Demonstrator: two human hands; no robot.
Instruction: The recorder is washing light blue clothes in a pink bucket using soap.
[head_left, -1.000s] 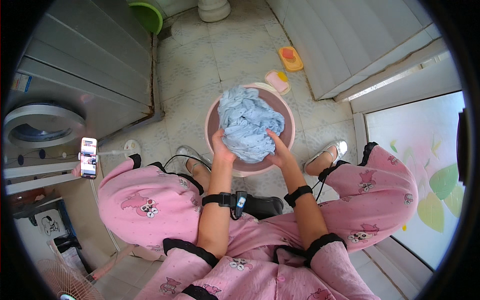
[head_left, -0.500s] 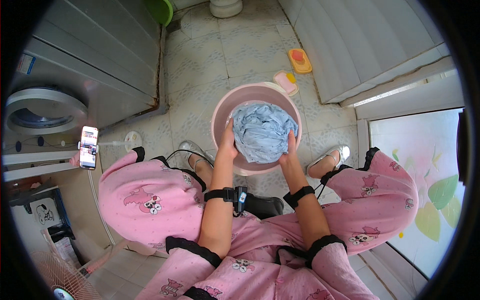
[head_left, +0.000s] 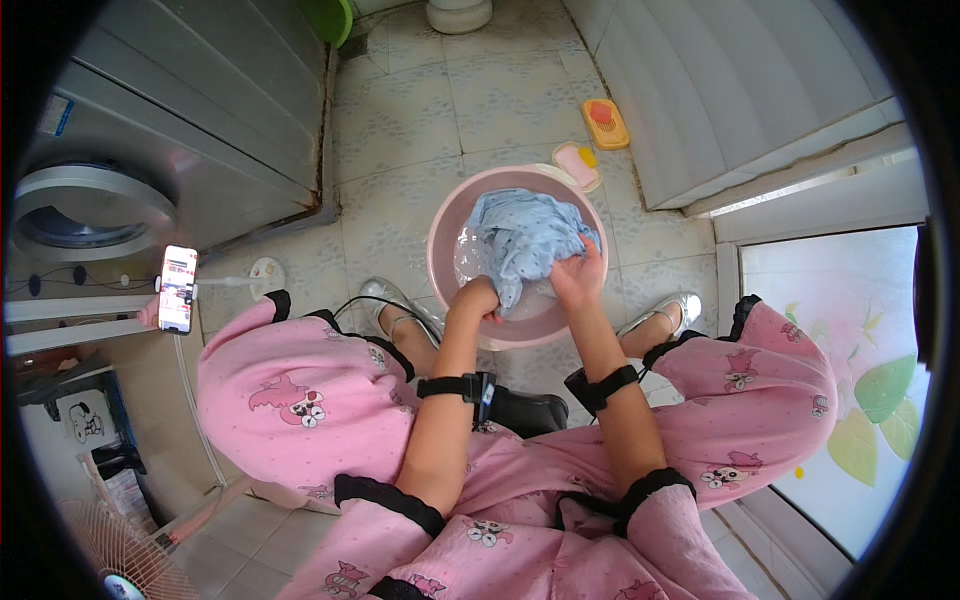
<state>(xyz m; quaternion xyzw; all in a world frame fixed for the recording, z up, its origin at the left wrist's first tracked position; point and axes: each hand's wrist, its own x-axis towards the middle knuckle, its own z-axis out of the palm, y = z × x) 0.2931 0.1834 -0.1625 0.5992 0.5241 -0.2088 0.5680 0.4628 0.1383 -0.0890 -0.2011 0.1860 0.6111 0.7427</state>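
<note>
A round pink basin (head_left: 445, 235) with water stands on the tiled floor between my feet. A wet light blue cloth (head_left: 525, 238) lies bunched inside it. My left hand (head_left: 474, 299) is closed on the cloth's near left edge, low in the basin. My right hand (head_left: 577, 277) grips the cloth's near right part. Both forearms carry black wrist straps, and the sleeves are pink with cartoon prints.
An orange scrubbing brush (head_left: 606, 123) and a pink soap dish (head_left: 576, 164) lie beyond the basin. A washing machine (head_left: 90, 205) stands at the left with a phone on a stand (head_left: 178, 288). A fan (head_left: 120, 555) sits lower left. A glass door (head_left: 850, 370) is at the right.
The cloth, held up above the basin a second ago, has come down into the water. Both hands have drawn back to its near edge and closed on it.
</note>
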